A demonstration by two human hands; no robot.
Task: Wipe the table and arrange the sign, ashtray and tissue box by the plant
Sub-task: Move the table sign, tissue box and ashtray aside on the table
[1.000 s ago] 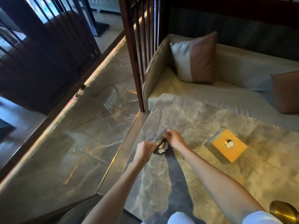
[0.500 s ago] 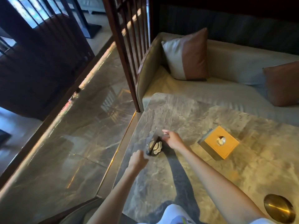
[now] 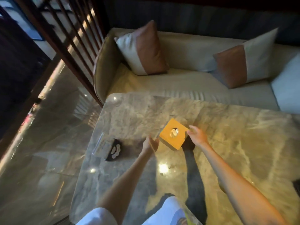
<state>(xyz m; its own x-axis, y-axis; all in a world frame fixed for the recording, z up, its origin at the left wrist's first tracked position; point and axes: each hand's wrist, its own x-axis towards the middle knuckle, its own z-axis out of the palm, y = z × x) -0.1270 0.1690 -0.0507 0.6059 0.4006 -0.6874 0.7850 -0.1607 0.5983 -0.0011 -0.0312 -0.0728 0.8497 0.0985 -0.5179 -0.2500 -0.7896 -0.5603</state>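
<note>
An orange-topped tissue box (image 3: 173,134) stands on the marble table (image 3: 235,143), a tissue showing in its round hole. My left hand (image 3: 150,143) is open just left of the box, palm toward it. My right hand (image 3: 197,135) is open at the box's right corner, fingers about touching it. A clear acrylic sign (image 3: 102,144) with a dark base (image 3: 114,149) stands near the table's left edge, apart from both hands. No ashtray or plant is in view.
A beige sofa (image 3: 186,82) with two brown-and-white cushions (image 3: 142,49) runs behind the table. A dark wooden slatted screen (image 3: 73,34) stands at the left, above a glossy stone floor (image 3: 40,143). A dark object (image 3: 297,185) peeks in at the right edge.
Both hands have let go of the sign and moved right to either side of the tissue box. The sign now stands alone near the left edge. The view has swung right.
</note>
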